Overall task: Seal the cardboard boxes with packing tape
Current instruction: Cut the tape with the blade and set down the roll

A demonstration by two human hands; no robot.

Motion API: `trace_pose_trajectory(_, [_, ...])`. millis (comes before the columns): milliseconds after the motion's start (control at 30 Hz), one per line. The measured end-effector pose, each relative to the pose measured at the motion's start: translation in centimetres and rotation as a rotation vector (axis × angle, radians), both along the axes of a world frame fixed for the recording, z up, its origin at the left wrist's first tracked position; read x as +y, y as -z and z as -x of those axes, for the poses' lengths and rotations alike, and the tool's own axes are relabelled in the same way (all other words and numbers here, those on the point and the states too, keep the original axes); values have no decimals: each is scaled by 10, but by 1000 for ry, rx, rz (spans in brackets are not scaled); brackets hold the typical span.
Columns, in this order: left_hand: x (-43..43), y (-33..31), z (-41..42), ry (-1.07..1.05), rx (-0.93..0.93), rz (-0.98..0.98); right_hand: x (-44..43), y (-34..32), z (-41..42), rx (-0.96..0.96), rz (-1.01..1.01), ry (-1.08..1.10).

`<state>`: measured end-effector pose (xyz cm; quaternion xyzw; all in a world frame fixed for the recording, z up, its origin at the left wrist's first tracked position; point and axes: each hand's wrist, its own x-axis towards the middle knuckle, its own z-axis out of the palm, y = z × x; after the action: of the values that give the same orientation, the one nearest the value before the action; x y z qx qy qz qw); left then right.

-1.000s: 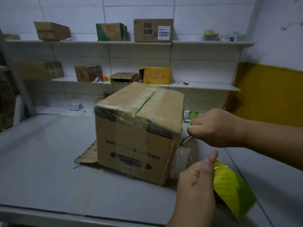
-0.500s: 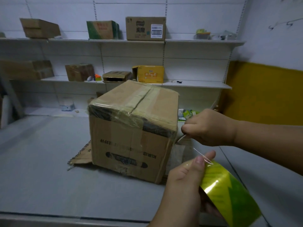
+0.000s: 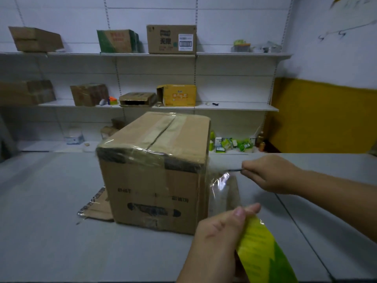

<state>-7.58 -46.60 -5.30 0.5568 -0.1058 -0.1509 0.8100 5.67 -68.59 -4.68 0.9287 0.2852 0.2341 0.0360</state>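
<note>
While the cardboard box (image 3: 155, 180) is standing upright near the middle of the grey tabletop (image 3: 51, 221), with its top flaps closed and clear tape lying over the seam and wrapping the near top edge, both hands are working just beside its right side; the left hand (image 3: 216, 237), low in the view, is gripping the yellow-and-green tape roll (image 3: 263, 254), its fingers curling round it and the thumb pressing on the outer face; a strip of clear tape (image 3: 222, 186) is stretching from the roll up toward the right side of the box, shining and wrinkling a little; the right hand (image 3: 273, 174), higher and apart from the left one, is closing its fingers together and pinching a thin dark thing (image 3: 237, 170) near the upper edge of the strip; what this thing is, I cannot tell; a flat piece of cardboard (image 3: 95, 207) is lying under the box and sticking out on its left; behind, wall shelves (image 3: 234, 108) are carrying several other boxes, among them a yellow box (image 3: 177, 96).
</note>
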Motion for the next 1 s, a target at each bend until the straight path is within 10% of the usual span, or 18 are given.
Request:
trace_pose_trajectory(233, [-10, 20, -13, 27, 32, -28, 56, -39, 25, 251, -1081, -276])
trace_pose_trajectory(633, [-10, 25, -3, 186, -93, -192, 102, -53, 8, 505, -475, -409])
trace_pose_trajectory(833, [-9, 30, -3, 160, -81, -96, 112, -39, 4, 161, -573, -553])
trace_pose_trajectory(1000, [-1, 39, -14, 91, 21, -2, 115, -31, 2, 229, -730, -562])
